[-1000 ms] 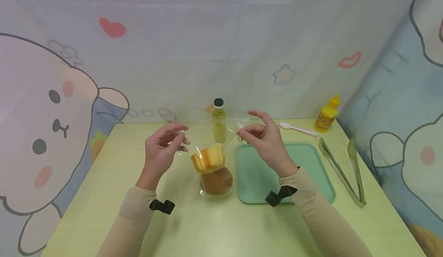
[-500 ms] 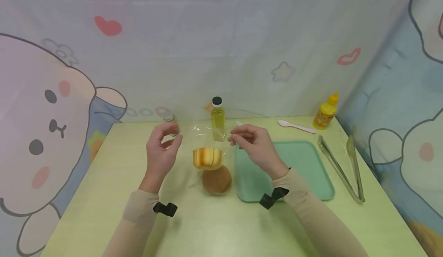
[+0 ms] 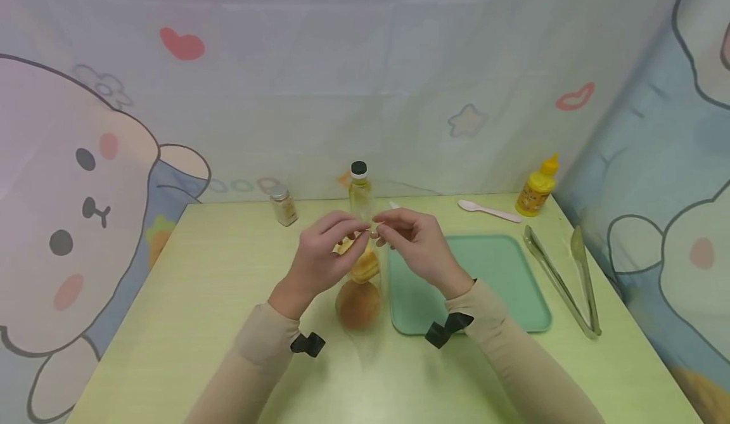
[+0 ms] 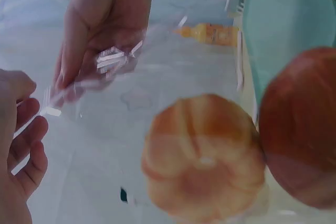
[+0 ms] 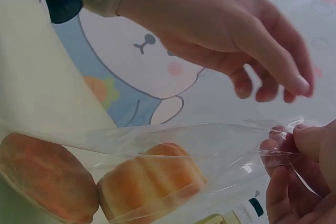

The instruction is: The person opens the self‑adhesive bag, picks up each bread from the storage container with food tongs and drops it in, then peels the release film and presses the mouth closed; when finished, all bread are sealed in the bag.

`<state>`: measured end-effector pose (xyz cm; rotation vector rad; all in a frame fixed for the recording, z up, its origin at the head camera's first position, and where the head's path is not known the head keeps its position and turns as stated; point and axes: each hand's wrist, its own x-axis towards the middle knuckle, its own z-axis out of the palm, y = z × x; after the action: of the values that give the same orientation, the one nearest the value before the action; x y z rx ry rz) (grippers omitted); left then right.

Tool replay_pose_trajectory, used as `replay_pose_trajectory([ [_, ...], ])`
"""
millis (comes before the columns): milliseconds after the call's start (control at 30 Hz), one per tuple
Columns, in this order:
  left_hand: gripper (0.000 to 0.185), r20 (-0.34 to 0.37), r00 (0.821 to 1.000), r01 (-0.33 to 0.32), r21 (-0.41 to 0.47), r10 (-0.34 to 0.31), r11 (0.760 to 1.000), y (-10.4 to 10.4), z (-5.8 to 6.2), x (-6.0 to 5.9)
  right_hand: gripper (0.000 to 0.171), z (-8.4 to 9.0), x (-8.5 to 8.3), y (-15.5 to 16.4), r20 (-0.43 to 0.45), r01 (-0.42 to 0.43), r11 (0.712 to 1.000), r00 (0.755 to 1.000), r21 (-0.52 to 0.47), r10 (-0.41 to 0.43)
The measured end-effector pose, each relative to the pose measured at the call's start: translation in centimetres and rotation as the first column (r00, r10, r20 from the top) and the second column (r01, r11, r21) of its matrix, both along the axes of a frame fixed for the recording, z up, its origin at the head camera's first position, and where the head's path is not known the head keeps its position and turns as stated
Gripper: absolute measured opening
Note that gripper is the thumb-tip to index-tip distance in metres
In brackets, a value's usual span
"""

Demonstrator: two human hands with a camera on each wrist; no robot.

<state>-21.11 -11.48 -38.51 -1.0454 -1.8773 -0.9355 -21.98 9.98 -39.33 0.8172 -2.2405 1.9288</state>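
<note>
A clear plastic bag (image 5: 231, 137) hangs with its mouth upward, holding a ridged yellow bread roll (image 3: 365, 265) above a round brown bun (image 3: 357, 305). My right hand (image 3: 419, 243) pinches the gathered top of the bag between thumb and fingers. Close beside it is my left hand (image 3: 327, 250), its fingers loosely bent. In the right wrist view a space shows between this left hand (image 5: 247, 38) and the plastic. The left wrist view shows its thumb and fingertips apart, near the bag's edge. Both hands partly cover the bag's top in the head view.
Behind the hands stands a dark-capped bottle of yellow liquid (image 3: 360, 196), with a small shaker jar (image 3: 283, 205) to its left. On the right lie a green tray (image 3: 490, 284), a pink spoon (image 3: 489, 211) and metal tongs (image 3: 561, 281). A yellow squeeze bottle (image 3: 536, 186) stands at the back right.
My left hand has left the bag's left side and moved right to the right hand. The bag's opening has been drawn together. The shaker jar is now uncovered.
</note>
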Motion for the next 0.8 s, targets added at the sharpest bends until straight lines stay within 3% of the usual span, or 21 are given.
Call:
replay_pose_trajectory([
  [167, 0.012, -0.020, 0.997, -0.070, -0.032, 0.070, 0.997, 1.8, 1.1, -0.2, 0.023, 0.2, 0.4, 0.1, -0.077, 0.000, 1.000, 0.997, 0.014, 0.001],
  [500, 0.011, -0.070, 0.988, -0.147, -0.108, 0.140, 0.983, 2.3, 1.3, -0.1, 0.024, 0.6, 0.8, 0.2, -0.169, 0.035, 0.994, 0.985, 0.099, -0.018],
  [600, 0.009, -0.109, 0.978, -0.192, -0.137, 0.177, 0.972, 2.5, 1.6, 0.0, 0.023, 0.6, 0.7, 0.2, -0.279, 0.080, 0.982, 0.960, 0.171, -0.030],
  [800, 0.009, -0.185, 0.956, -0.260, -0.173, 0.228, 0.950, 2.7, 2.2, 0.1, 0.017, 0.4, 0.5, 0.1, -0.471, 0.144, 0.961, 0.882, 0.235, -0.017],
])
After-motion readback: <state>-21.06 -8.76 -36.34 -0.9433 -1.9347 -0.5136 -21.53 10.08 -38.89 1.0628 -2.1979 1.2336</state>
